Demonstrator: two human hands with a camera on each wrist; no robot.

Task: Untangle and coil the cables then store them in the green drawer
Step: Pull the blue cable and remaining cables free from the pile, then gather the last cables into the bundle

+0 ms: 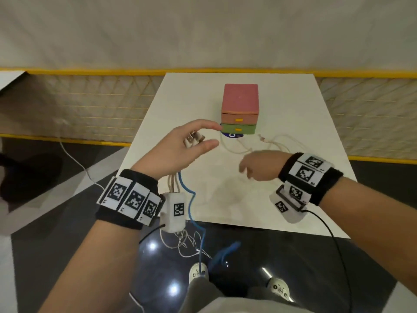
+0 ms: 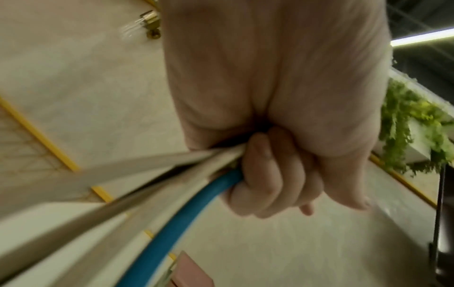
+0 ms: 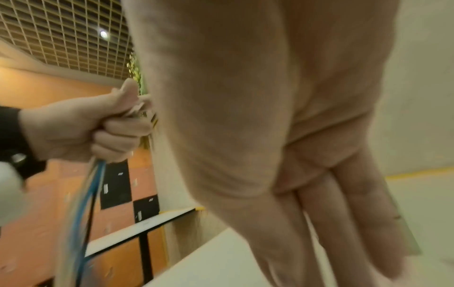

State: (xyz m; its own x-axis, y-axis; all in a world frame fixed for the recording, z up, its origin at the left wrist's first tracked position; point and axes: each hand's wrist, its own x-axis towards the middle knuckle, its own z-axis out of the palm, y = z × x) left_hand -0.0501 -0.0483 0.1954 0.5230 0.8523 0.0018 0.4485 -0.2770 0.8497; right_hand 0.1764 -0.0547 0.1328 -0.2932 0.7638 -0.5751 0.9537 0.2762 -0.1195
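- The left hand [image 1: 178,147] is raised over the near left part of the white table [image 1: 293,105], its lower fingers [image 2: 267,174] curled tight around a bundle of cables.
- In that bundle a blue cable [image 1: 191,199] and several white cables [image 1: 173,182] run together; their plug ends [image 1: 194,139] stick up out of the fist, between the thumb and the outstretched forefinger.
- Below the fist the blue and white cables hang down past the table's near edge and end in a loose tangle [image 1: 189,242] above the dark floor.
- The right hand [image 1: 261,164] hovers low over the table to the right of the left hand, palm down, fingers [image 3: 343,203] straight and loose, holding nothing.
- More white cable [image 1: 246,147] lies in loose loops on the table, between the right hand and the drawer box.
- The small drawer box [image 1: 240,102] stands further back, about mid-table: pink on top, with the green drawer [image 1: 239,129] at the bottom, pushed in, a yellow handle on its front.
- A blue-and-white round thing [image 1: 232,134] peeks out from under the front of the box; it is too small to identify.
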